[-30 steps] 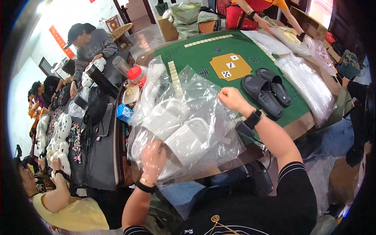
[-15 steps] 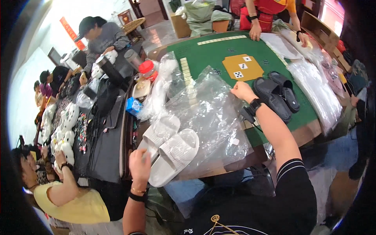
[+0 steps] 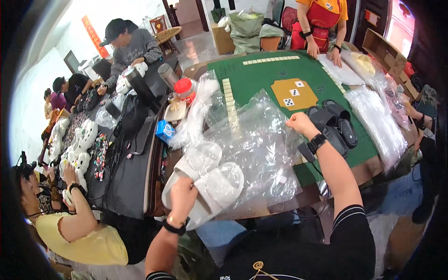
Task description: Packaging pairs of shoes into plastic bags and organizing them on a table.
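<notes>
A pair of white slide slippers point(image 3: 217, 185) lies at the table's near left edge, toes pointing away. Their front parts look covered by the clear plastic bag point(image 3: 261, 156) spread across the middle. My left hand point(image 3: 184, 196) is closed on the slippers, between the straps and heels; its fingertips are partly hidden. With closed fingers my right hand point(image 3: 301, 125) pinches the bag's right edge, lifting it slightly. Beside that hand, to the right, sit black slippers point(image 3: 333, 126) on the green mat.
The green mat point(image 3: 224, 65) bears rows of white tiles and an orange square point(image 3: 294, 93). Stacked clear bags point(image 3: 375, 123) lie right. A red-lidded jar point(image 3: 184, 87) and blue box point(image 3: 165, 130) stand left. People work at the black table point(image 3: 121, 186) and the far side.
My left hand has moved from beside the slippers onto them and closed. My right hand still pinches the bag. Across the table, a person's hands have shifted onto the white sheets.
</notes>
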Tool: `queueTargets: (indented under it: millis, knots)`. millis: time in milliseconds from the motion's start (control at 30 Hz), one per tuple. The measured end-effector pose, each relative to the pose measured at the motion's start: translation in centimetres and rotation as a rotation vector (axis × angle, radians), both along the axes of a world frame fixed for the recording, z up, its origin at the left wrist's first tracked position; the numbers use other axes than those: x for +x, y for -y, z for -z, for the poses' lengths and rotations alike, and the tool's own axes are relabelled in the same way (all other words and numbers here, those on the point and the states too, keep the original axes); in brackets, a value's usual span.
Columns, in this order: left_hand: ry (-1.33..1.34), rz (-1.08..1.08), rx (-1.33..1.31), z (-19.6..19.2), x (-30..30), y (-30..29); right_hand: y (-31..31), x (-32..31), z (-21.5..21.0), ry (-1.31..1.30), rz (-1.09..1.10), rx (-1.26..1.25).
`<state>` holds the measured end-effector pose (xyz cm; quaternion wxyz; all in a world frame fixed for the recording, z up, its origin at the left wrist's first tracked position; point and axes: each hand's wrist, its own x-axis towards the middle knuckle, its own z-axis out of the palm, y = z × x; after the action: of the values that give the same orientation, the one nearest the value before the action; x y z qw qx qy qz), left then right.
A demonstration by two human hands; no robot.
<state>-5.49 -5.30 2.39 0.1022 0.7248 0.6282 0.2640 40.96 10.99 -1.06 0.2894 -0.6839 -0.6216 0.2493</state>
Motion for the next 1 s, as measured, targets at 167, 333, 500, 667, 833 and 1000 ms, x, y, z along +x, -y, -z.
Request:
queueTargets:
  millis: [167,333,500,667,833,1000]
  knots:
    - [0.054,-0.017,0.098,-6.6,-1.4,5.2,2.9,2.3,0.0,-0.163,0.057,-0.039]
    - [-0.033,-0.290,0.160,-11.7,-7.8,10.3,6.8,0.4,-0.5,-0.082,0.084,-0.074]
    - [-0.023,-0.657,0.189,-16.4,-11.6,13.9,9.6,-2.9,0.1,0.131,0.116,0.079]
    - [-0.219,-0.580,0.445,-20.5,-7.2,11.6,11.6,-4.8,1.2,0.036,0.106,0.110]
    - [0.216,0.004,0.155,-19.1,2.6,3.9,12.1,-6.8,2.1,-0.065,0.081,0.095]
    - [0.259,0.379,-0.234,-16.5,19.4,-3.0,13.4,-6.3,2.0,-0.123,0.028,0.135]
